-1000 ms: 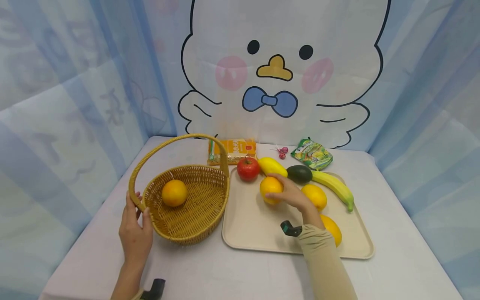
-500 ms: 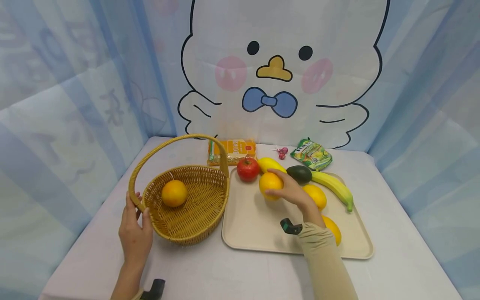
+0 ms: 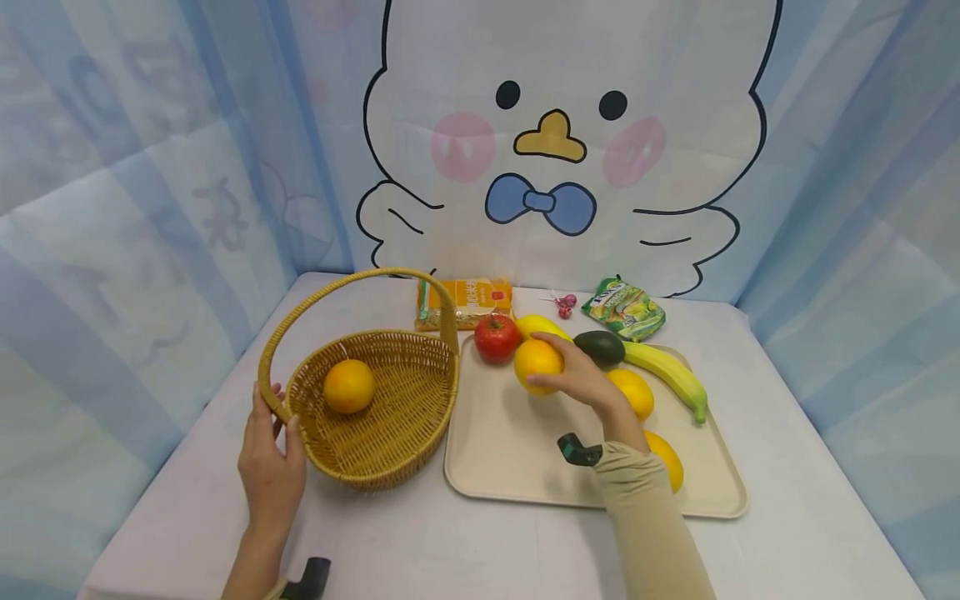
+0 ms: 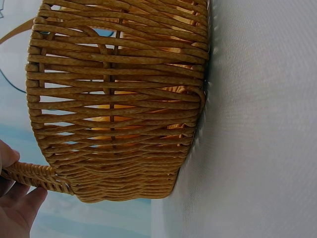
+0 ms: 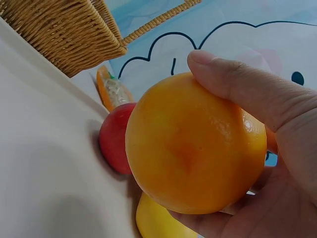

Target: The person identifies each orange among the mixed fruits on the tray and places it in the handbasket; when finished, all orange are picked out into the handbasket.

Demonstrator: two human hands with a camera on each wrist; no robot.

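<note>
My right hand (image 3: pixel 581 377) grips an orange (image 3: pixel 537 367) between thumb and fingers, above the beige tray (image 3: pixel 510 458). In the right wrist view this orange (image 5: pixel 193 148) fills the middle, held off the tray. My left hand (image 3: pixel 272 471) holds the handle of the wicker basket (image 3: pixel 405 425) at its left base; the left wrist view shows thumb and fingers (image 4: pixel 29 201) around it. Another orange (image 3: pixel 349 387) lies inside the basket. Close to my right hand on the tray are a red apple (image 3: pixel 496 338), a yellow mango-shaped fruit (image 3: pixel 538 327) and a dark green avocado (image 3: pixel 599 348).
At the tray's right are a long yellow-green fruit (image 3: pixel 671 375) and two orange-yellow fruits, one (image 3: pixel 632 393) above the other (image 3: pixel 664 460), partly behind the right arm. Behind stand an orange packet (image 3: pixel 472 302), lollipops (image 3: pixel 565 307) and a green bag (image 3: pixel 625 309). Curtains flank the table.
The orange in my right hand has risen a little and shifted slightly left, away from the tray. My left hand and the basket stay where they were.
</note>
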